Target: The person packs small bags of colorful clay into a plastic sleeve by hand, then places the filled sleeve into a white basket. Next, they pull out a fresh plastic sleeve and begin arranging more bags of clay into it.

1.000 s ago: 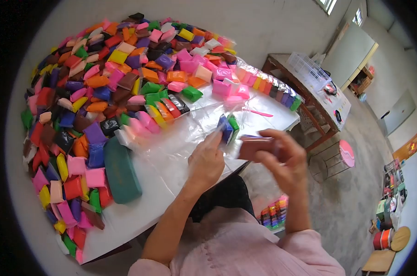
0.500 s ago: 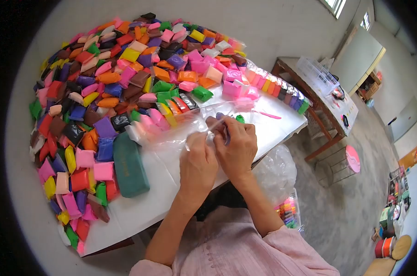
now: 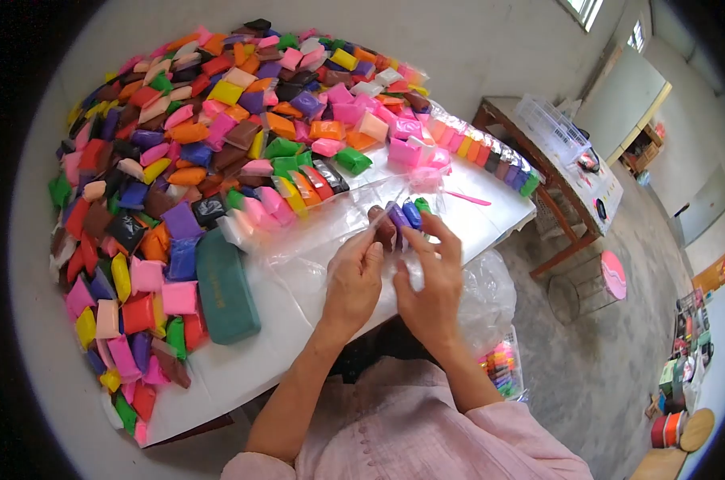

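The left hand, fingers curled, is at a brown packet in a row with purple, blue and green ones, while the right hand spreads its fingers beside them. Clear plastic lies left of the row, on a white table. Beyond it, a teal case touches a heap of colourful packets.

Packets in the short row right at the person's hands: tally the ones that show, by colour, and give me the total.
Brown packet: 1
Purple packet: 1
Blue packet: 1
Green packet: 1
Total: 4
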Motion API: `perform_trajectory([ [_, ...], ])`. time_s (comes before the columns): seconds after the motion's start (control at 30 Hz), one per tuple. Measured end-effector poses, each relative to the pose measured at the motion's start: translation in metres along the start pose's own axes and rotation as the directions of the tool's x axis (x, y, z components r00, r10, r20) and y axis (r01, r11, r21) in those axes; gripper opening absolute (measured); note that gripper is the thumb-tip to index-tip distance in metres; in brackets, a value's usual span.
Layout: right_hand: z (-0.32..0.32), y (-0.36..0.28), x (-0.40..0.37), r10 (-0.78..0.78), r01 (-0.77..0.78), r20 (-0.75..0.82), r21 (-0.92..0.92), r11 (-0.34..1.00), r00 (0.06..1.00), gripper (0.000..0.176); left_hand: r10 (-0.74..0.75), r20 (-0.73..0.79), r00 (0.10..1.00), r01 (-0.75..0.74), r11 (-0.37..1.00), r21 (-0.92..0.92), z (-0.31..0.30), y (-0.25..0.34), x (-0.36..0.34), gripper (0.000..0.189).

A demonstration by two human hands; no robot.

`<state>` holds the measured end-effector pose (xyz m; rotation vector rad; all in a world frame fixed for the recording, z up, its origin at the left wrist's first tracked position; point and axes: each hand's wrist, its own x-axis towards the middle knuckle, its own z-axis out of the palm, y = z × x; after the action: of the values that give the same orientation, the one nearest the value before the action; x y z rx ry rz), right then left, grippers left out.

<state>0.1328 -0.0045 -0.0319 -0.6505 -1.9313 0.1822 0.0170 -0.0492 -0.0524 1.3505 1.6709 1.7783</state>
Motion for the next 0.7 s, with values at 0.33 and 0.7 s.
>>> perform_trajectory([
  [0.33,-0.022,-0.004,0.195,-0.063,-0.002,0.439,0.146,0.989,0.896,0.019,0.044,0.031,0.999,-0.048,0.985,0.166,0.001,-0.005,-0.003,0.038],
  [0.7,0.130,0.009,0.205,0.283,-0.001,0.937,-0.289,0.957,0.206,0.055,0.070,0.024,0.997,-0.074,0.960,0.271,0.004,-0.014,-0.007,0.040],
])
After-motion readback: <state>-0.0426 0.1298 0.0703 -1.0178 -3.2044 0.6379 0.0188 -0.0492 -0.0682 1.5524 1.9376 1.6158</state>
